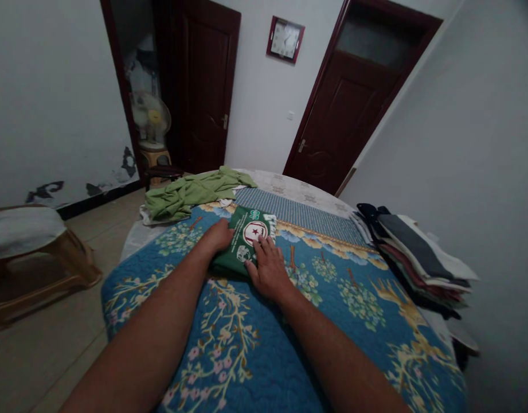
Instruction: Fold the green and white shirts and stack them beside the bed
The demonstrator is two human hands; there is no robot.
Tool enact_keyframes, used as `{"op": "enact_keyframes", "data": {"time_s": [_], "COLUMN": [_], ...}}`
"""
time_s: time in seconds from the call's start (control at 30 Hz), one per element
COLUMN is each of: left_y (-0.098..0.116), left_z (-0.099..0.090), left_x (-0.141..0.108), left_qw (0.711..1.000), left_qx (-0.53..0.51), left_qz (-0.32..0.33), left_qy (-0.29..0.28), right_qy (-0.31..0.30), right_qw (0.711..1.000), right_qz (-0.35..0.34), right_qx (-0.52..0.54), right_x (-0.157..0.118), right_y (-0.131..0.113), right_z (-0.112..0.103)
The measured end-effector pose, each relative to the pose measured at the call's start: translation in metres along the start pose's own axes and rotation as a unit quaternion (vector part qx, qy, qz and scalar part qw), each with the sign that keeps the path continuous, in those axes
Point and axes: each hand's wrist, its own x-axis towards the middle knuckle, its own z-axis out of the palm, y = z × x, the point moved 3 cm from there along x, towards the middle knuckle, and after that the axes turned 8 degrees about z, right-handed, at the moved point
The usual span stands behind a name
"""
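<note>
A dark green folded cloth (242,244) with a white and red printed emblem lies near the middle of the blue floral cover (315,287). My right hand (269,265) rests on its right part, palm down, the fingers a little apart and the thumb out to the left. At the cloth's left edge is my left hand (221,234); its fingers are bent and partly hidden, and whether they grip the edge cannot be made out.
A crumpled light green cloth (195,192) lies at the table's back left. A stack of folded clothes (418,252) stands at the right edge by the wall. A stool (35,241) is left of the table; a fan (151,117) stands in the doorway.
</note>
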Motion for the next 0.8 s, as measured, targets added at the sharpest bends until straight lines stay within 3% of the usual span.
{"op": "enact_keyframes", "data": {"time_s": [0.07,0.13,0.23,0.3,0.5,0.63,0.8], "left_y": [0.010,0.024,0.042,0.047,0.035,0.032,0.030], "left_z": [-0.001,-0.003,0.005,0.014,0.037,0.039,0.041], "left_x": [-0.006,-0.012,-0.019,-0.020,-0.019,-0.022,-0.022], "left_qw": [0.997,0.989,0.970,0.960,0.978,0.984,0.983], "left_qx": [0.035,0.068,0.102,0.125,0.146,0.135,0.131], "left_qz": [0.023,0.092,0.218,0.251,0.150,0.112,0.126], "left_qy": [0.059,0.097,0.031,-0.013,0.020,0.025,0.036], "right_qy": [0.003,0.011,0.014,0.014,0.013,0.094,0.162], "right_qw": [1.000,1.000,1.000,1.000,0.995,0.976,0.975], "right_qz": [-0.001,-0.002,-0.001,0.000,-0.009,0.047,0.028], "right_qx": [-0.005,-0.009,-0.012,-0.008,0.098,0.193,0.148], "right_x": [0.000,0.000,0.000,0.000,0.007,0.020,0.041], "right_y": [-0.001,-0.003,-0.007,-0.008,0.009,0.034,0.041], "right_z": [0.000,0.001,0.003,0.004,0.000,-0.015,-0.027]}}
